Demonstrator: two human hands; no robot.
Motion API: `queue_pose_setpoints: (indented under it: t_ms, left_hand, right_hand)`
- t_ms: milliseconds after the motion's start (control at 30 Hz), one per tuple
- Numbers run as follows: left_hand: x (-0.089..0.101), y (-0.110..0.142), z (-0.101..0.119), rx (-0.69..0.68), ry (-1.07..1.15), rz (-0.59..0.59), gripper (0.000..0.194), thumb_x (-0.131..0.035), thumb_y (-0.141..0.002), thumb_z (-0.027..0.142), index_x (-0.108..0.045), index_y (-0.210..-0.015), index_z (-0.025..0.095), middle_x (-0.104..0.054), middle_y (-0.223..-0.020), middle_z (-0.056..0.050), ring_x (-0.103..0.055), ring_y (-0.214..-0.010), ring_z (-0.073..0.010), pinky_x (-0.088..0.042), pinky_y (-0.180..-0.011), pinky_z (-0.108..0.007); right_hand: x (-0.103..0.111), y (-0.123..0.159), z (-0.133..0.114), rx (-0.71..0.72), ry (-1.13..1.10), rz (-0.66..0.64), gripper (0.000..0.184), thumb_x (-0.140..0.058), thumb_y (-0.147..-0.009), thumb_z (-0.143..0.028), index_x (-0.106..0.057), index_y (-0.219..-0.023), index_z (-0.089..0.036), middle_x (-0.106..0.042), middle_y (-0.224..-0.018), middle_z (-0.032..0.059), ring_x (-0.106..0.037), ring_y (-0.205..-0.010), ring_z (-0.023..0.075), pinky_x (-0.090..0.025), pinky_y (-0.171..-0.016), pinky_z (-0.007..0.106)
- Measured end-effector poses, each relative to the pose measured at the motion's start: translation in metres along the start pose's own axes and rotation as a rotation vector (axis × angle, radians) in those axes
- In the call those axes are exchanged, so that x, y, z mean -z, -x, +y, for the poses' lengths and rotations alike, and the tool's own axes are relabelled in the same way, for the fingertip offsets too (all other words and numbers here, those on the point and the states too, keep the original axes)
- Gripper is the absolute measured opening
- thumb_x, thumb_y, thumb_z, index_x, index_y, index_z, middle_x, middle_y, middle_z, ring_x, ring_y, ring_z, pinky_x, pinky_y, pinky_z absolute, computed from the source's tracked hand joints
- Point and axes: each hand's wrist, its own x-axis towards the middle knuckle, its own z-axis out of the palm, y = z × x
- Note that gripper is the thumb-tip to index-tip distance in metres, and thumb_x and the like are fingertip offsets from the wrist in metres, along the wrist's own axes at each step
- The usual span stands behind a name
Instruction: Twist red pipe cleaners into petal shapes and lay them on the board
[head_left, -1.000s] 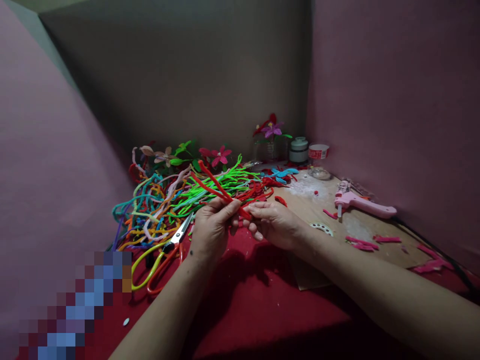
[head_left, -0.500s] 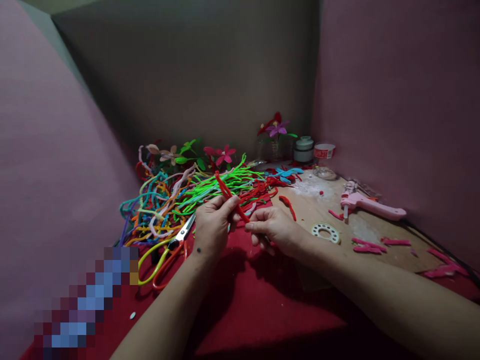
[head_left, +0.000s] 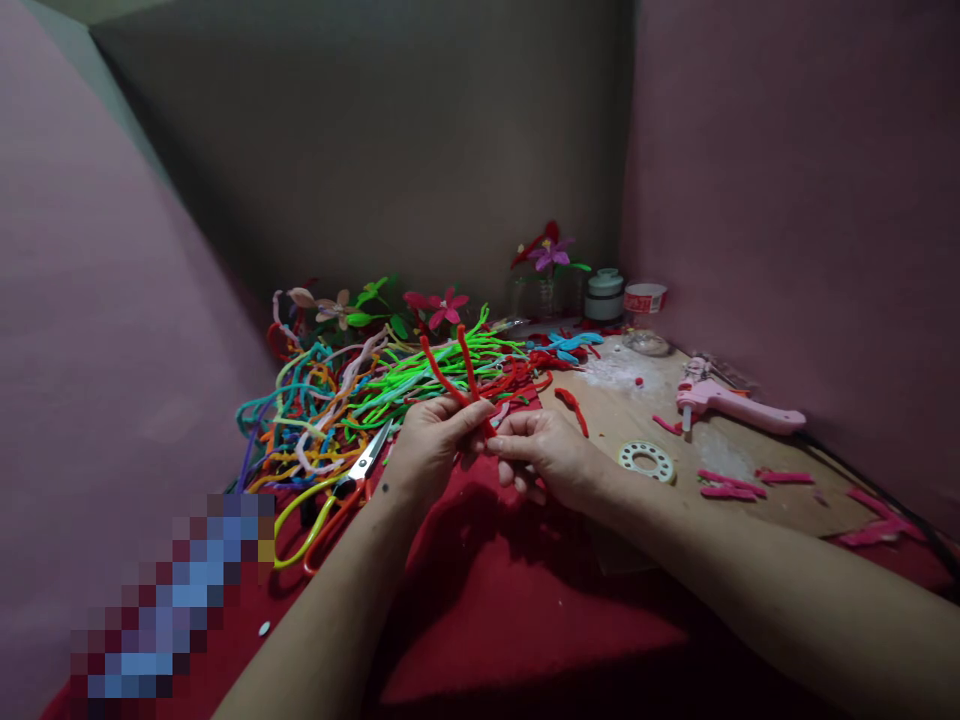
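Left hand [head_left: 433,435] and right hand [head_left: 547,450], fingers of both pinching a red stem [head_left: 466,362]; scissors [head_left: 346,487] beside the left wrist, green stems [head_left: 397,376] beyond, glue gun [head_left: 750,407] at right.

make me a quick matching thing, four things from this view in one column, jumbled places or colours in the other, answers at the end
Column one
1. Scissors
2. Glue gun
3. Ring with holes
4. Red pipe-cleaner strands

Column two
A. Pale, just beyond the right forearm
B. Sticking up from the left hand
C. Lying to the left of the left hand
D. Pink, near the right-hand wall

Right pairs: 1-C, 2-D, 3-A, 4-B
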Motion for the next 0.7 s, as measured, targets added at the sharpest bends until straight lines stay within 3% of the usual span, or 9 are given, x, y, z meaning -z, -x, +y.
queue_pose_setpoints:
  t_ms: [100, 200, 467, 700]
  left_hand:
    - [0.0018, -0.0017, -0.0027, 0.069, 0.072, 0.016, 0.025, -0.069, -0.065, 0.031, -0.056, -0.057, 0.011, -0.048, -0.043, 0.002, -0.040, -0.035, -0.0045, -0.026, -0.035, -0.017]
    - [0.0028, -0.0028, -0.0049, 0.143, 0.149, -0.002, 0.024, -0.070, -0.063, 0.030, -0.057, -0.060, 0.011, -0.042, -0.041, 0.005, -0.034, -0.034, -0.0025, -0.022, -0.035, -0.017]
    - [-0.0017, 0.0000, -0.0107, 0.117, 0.068, -0.041, 0.021, -0.070, -0.063, 0.028, -0.058, -0.063, 0.011, -0.044, -0.045, 0.005, -0.033, -0.036, -0.0022, -0.020, -0.035, -0.017]
    - [-0.0041, 0.0006, -0.0063, 0.163, 0.126, -0.078, 0.026, -0.067, -0.067, 0.037, -0.054, -0.075, 0.015, -0.047, -0.050, 0.006, -0.034, -0.035, -0.0014, -0.021, -0.033, -0.014]
  right_hand:
    - [0.0000, -0.0006, -0.0010, 0.020, -0.049, -0.059, 0.019, -0.060, -0.071, -0.032, -0.055, -0.069, -0.013, -0.061, -0.057, 0.0012, -0.049, -0.041, 0.0079, -0.037, -0.037, 0.019]
    - [0.0009, -0.0024, -0.0020, 0.113, -0.081, -0.021, 0.021, -0.061, -0.070, -0.031, -0.057, -0.063, -0.012, -0.057, -0.059, 0.0010, -0.048, -0.049, 0.0068, -0.038, -0.048, 0.021]
    - [0.0048, -0.0083, 0.0022, 0.069, -0.097, 0.047, 0.023, -0.070, -0.060, -0.026, -0.053, -0.052, -0.013, -0.043, -0.041, -0.0049, -0.032, -0.037, 0.0047, -0.017, -0.039, 0.022]
    - [0.0028, -0.0101, 0.0016, 0.064, -0.233, 0.135, 0.024, -0.073, -0.057, -0.026, -0.053, -0.060, -0.013, -0.050, -0.047, -0.0045, -0.038, -0.037, 0.0042, -0.024, -0.035, 0.019]
